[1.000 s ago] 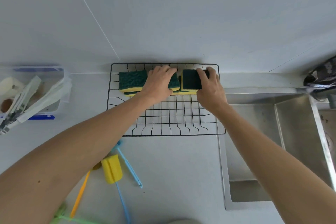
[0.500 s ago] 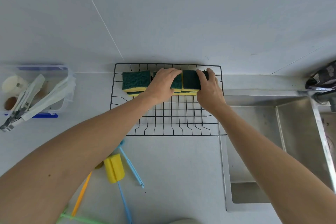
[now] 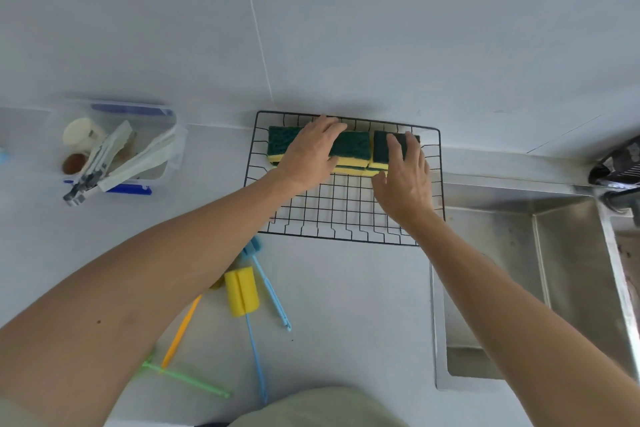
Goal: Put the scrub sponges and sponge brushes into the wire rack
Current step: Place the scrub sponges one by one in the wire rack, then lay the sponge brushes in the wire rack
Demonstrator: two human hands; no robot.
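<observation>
A black wire rack (image 3: 346, 218) stands on the counter against the wall. Several green-and-yellow scrub sponges (image 3: 351, 149) stand in a row along its back edge. My left hand (image 3: 308, 158) lies over the left and middle sponges, fingers across their tops and thumb in front. My right hand (image 3: 407, 180) grips the rightmost sponge (image 3: 381, 149), with fingers on its green top and thumb at its yellow front. On the counter in front of the rack lie a yellow sponge brush (image 3: 241, 291), a blue brush (image 3: 268, 282), an orange handle (image 3: 180, 333) and a green handle (image 3: 188, 380), partly hidden under my left arm.
A clear plastic container (image 3: 166, 163) with blue clips holds tools and small items at the left. A steel sink (image 3: 554, 288) opens right of the rack, with a faucet (image 3: 620, 170) at the far right. The tiled wall rises just behind the rack.
Both hands have slid leftward along the row of sponges, and the sponges sit a little further left in the rack. The brushes on the counter have not moved.
</observation>
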